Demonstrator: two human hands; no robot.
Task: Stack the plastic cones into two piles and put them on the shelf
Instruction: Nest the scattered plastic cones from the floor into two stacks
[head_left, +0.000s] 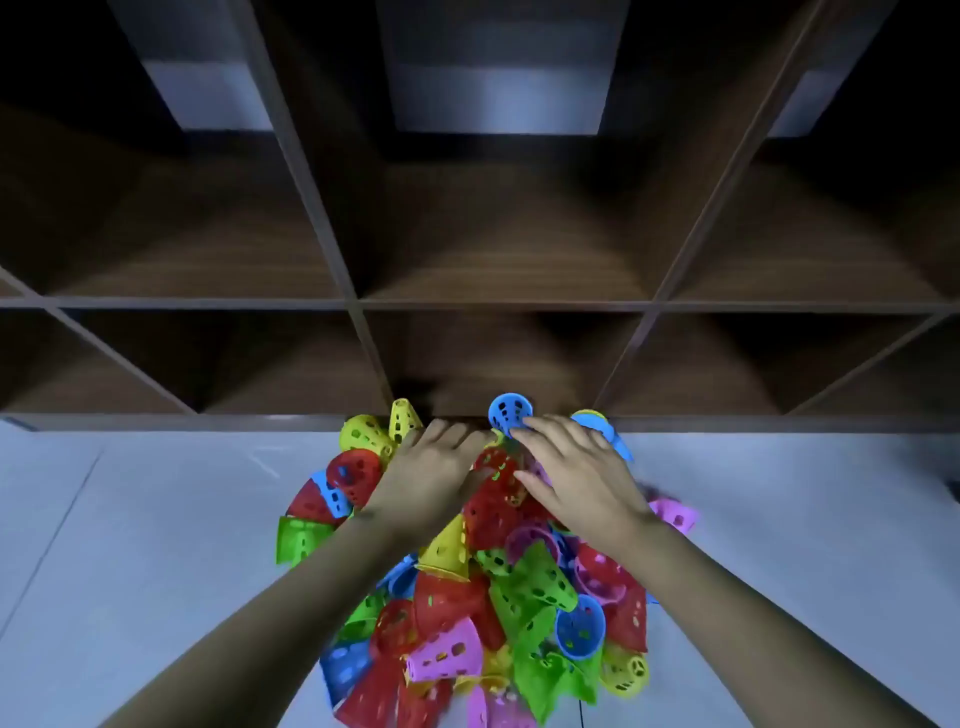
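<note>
A heap of perforated plastic cones (483, 587) in red, green, yellow, blue and pink lies on the pale floor in front of a dark wooden shelf (498, 304). Both my hands rest palm-down on the far end of the heap. My left hand (434, 470) lies over cones beside a yellow cone (363, 436). My right hand (571, 475) touches a red cone (496, 499), just below a blue cone (510, 413). Fingers of both hands are spread, and I cannot see a firm grasp on any cone.
The shelf has open cube compartments in several rows, the lowest row level with the floor right behind the heap. Pale floor (156, 545) stretches to the left and right of the cones. A pink cone (675, 514) lies at the heap's right edge.
</note>
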